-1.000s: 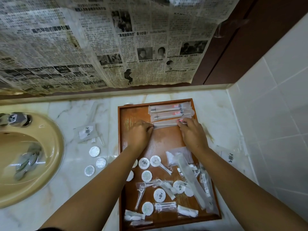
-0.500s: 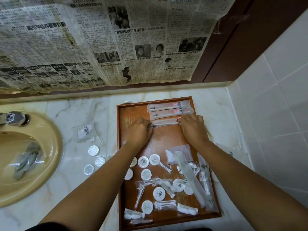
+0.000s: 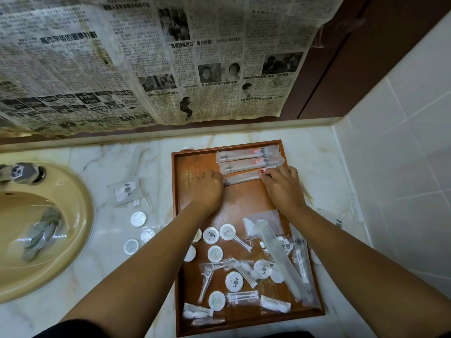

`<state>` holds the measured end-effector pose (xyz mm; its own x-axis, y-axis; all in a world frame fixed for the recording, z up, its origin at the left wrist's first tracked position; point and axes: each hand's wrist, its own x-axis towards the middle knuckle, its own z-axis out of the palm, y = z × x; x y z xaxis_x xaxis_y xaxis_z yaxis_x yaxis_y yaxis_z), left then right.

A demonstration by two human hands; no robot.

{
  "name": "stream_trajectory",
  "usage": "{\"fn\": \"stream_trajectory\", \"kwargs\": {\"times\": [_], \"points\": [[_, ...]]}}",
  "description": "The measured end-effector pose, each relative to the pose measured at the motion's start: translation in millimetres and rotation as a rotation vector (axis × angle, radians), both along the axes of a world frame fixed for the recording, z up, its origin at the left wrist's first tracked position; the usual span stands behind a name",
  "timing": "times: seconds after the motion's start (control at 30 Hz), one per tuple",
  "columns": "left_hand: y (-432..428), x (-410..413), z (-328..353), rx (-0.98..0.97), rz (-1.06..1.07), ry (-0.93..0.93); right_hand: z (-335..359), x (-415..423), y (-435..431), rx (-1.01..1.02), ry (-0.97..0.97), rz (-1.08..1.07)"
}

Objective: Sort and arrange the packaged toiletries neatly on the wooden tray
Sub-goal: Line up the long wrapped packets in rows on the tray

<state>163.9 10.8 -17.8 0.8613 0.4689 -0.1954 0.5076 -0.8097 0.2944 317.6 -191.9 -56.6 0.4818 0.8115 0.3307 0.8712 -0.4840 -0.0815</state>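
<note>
Head view, left hand [image 3: 207, 191] and right hand [image 3: 283, 187] pinching ends of long frosted sachet [image 3: 241, 178], on wooden tray [image 3: 244, 203]

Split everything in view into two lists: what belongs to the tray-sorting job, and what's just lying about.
Job: wooden tray; two lined-up long packets; third long packet, held by left hand and right hand; loose round packets on the tray; stray round packets and sachet on the counter.

Lying about: sink; tap; newspaper on the wall.

beige sink [image 3: 84, 211] left | newspaper [image 3: 146, 57] on wall | white tiles [image 3: 402, 167] right
</note>
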Motion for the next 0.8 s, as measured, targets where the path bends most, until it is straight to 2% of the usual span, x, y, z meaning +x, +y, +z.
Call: {"fn": "stream_trajectory", "kwargs": {"times": [0.13,0.27,0.37,0.6,0.8], "points": [[-2,-10,2,-0.087,0.075,-0.180,3,4,5,-0.012,-0.007,0.029],[-3,-21,1,-0.016,0.019,-0.278,8,-3,9,-0.026,0.039,-0.027],[-3,-20,-2,0.005,0.017,-0.275,8,-4,9,-0.020,0.022,-0.029],[2,-17,0,-0.128,0.072,-0.262,12,6,0,-0.052,-0.049,-0.021],[6,-15,2,-0.017,0.028,-0.194,14,0,-8,-0.086,0.050,-0.056]]}}
